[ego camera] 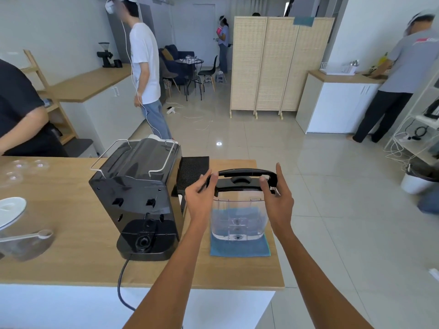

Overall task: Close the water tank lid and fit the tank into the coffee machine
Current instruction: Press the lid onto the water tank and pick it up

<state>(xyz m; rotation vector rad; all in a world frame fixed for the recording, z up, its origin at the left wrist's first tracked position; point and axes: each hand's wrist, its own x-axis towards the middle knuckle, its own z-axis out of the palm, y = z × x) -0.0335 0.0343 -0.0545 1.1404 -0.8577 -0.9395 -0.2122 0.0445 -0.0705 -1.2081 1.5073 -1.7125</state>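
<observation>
Wooden bench [71, 269] in a busy open-plan room: I see the clear water tank [238, 219] standing upright on a blue cloth [240, 249] just right of the coffee machine [140, 198]. My left hand [199, 195] and right hand [278, 193] pinch the black lid [240, 182] at its ends, neither grip fully closed. Rigid, smooth plastic, probably light; I judge the walls below the rim the safest hold.

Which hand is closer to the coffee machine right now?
Left. The left hand is at the tank lid beside the coffee machine; the right hand is on the lid's far side.
</observation>
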